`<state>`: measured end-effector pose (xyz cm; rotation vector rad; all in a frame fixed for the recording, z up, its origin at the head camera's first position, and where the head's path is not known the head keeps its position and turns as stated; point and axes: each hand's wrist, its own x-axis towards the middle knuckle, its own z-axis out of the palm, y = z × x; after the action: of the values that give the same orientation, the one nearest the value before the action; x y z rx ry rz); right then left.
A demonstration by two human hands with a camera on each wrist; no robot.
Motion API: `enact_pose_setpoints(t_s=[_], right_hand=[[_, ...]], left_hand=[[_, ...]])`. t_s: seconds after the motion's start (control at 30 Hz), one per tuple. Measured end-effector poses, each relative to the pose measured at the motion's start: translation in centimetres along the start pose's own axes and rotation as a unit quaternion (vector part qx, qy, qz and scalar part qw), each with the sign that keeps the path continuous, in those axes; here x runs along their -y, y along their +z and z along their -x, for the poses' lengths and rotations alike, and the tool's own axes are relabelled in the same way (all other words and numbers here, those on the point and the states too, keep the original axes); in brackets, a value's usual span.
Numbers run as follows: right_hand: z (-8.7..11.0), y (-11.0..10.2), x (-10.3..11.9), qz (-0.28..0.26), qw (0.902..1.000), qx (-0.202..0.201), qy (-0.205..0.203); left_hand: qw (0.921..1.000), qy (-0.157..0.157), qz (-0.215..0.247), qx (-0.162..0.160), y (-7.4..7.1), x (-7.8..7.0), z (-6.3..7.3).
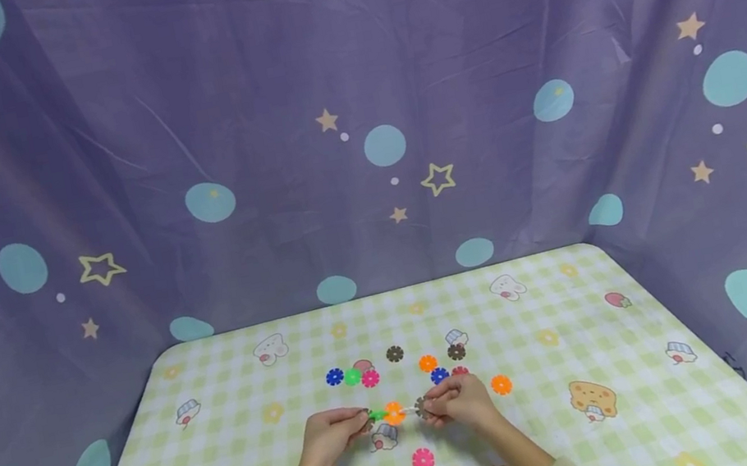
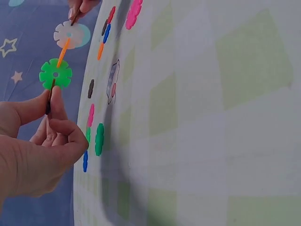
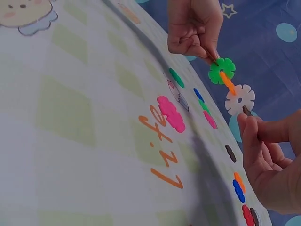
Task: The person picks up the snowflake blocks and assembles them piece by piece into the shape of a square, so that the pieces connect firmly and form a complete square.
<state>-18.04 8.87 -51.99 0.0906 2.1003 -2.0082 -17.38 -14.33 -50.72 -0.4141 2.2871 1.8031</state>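
Both hands hold a short chain of slotted plastic snowflake discs above the table. At one end my left hand (image 1: 330,438) pinches a brown disc (image 2: 48,102) between thumb and forefinger. Slotted into it is a green disc (image 2: 55,74), followed by an orange disc (image 1: 394,413) and a white disc (image 3: 240,100). Thumb and fingers of my right hand (image 1: 465,404) pinch another brown disc (image 3: 247,111) at the white disc's edge. Neighbouring discs stand crosswise to each other. Fingers partly cover both brown discs.
Loose discs lie on the checked tablecloth (image 1: 227,425): a blue (image 1: 335,376), a light green (image 1: 352,377) and a pink disc (image 1: 370,379) beyond the left hand; several near the right hand, including an orange disc (image 1: 501,385). A pink disc (image 1: 424,460) lies nearer me. A purple curtain (image 1: 282,224) hangs behind.
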Motion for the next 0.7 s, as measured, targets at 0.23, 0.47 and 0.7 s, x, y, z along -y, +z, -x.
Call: enact_pose_setpoints(t_s=[0.23, 0.47, 0.7], right_hand=[[-0.1, 0.0, -0.6, -0.006, 0.9999, -0.012, 0.009], [0.1, -0.1, -1.6, -0.032, 0.9985, -0.037, 0.022], [0.5, 0.2, -2.2, -0.057, 0.9961, -0.054, 0.04]], left_hand=[[0.9997, 0.017, -0.015, 0.004, 0.3, -0.5, -0.1], [0.9971, 0.053, -0.055, 0.002, 0.8, -1.5, -0.4], [0.9942, 0.062, -0.088, 0.001, 1.1, -2.1, -0.6]])
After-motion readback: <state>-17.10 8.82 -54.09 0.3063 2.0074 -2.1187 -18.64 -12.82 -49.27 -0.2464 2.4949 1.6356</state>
